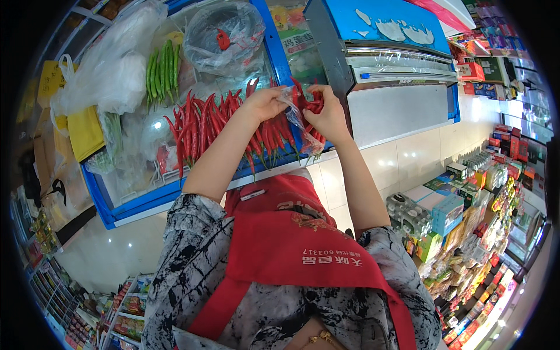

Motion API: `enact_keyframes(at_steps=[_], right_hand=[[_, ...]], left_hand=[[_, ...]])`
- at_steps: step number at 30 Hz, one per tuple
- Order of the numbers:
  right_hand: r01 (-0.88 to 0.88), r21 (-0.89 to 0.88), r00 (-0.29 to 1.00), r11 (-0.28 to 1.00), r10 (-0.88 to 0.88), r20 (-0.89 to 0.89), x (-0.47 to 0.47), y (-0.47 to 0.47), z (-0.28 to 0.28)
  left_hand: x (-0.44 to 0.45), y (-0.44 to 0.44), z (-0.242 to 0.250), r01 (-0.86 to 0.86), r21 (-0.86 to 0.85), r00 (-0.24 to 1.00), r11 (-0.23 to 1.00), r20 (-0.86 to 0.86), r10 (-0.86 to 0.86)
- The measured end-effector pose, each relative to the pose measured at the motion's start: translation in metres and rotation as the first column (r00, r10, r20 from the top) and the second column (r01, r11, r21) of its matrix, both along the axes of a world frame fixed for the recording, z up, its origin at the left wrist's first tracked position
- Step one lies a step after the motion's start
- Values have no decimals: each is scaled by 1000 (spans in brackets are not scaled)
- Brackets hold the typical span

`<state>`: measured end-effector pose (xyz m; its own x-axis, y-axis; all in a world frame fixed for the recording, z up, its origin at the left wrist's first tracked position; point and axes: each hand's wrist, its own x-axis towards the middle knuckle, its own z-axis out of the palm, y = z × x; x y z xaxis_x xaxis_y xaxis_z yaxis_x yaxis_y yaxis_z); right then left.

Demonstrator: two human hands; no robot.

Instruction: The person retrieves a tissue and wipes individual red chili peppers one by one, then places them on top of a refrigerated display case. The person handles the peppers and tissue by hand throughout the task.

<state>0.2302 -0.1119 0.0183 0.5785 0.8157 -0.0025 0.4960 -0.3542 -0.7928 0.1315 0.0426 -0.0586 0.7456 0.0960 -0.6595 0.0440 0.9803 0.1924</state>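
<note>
My left hand (267,104) pinches the edge of a clear plastic bag (297,117) over the right part of the chili row. Beside it, my right hand (326,111) has its fingers curled around several red chili peppers (311,105) at the bag. Many long red chilies (201,127) lie side by side on the glass top of a blue-framed freezer, passing beneath my left forearm. Green chilies (162,72) form a bundle farther left. A clear bag (223,37) lined open like a bowl has a small red piece in it.
At the right of the chilies stands a film-wrapping machine (393,57) with a blue top and a pale plate. White plastic bags (113,70) and a yellow cloth-like item (85,133) lie at the left. The blue freezer frame (103,205) edges the work surface. Stacked boxes (448,214) stand on the right.
</note>
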Motion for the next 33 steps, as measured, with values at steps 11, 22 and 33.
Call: enact_keyframes(at_steps=[11,22,33], right_hand=[[-137,-149,990,979,142,22,3,1,5],[-11,-58,949,998,29,314,-9,2,5],[86,59,980,995,-95,173,13,9,-13]], left_hand=[[-4,-18,-4,48,-86,995,995,95,-39],[-11,-32,20,-21,111,996,994,90,11],[-57,-45,-9,75,499,985,863,-173,14]])
